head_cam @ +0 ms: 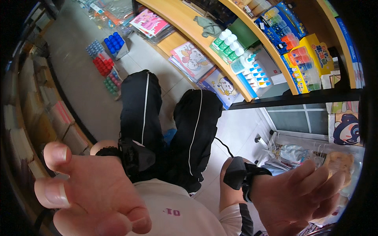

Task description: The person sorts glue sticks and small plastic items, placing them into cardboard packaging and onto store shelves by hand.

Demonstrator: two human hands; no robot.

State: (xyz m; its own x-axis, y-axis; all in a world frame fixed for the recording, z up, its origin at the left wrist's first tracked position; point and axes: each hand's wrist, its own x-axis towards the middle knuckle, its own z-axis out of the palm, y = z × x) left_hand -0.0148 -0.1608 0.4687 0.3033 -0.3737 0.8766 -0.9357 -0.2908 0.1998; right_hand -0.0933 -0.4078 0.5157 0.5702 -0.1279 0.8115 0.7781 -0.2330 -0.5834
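My left hand [97,188] is raised close to the camera at the lower left. Its palm is turned up, the fingers are bent and apart, and it holds nothing. My right hand [292,191] is at the lower right with its back showing and its fingers loosely bent. Its palm is hidden, so I cannot tell whether anything lies inside. Behind its fingertips is a tan, wavy-edged item [339,165]. A black strapped device [236,174] sits on the right wrist, and another black device [138,157] is at the left wrist.
Wooden shelves [189,32] at upper right carry glue bottles [254,75], packs of small jars [301,70] and cartoon-covered booklets [192,60]. Boxes of blue-capped items [114,42] and red-capped items [102,66] stand on the floor. Stacked books [59,112] line the left. Packaged goods [295,153] hang at right.
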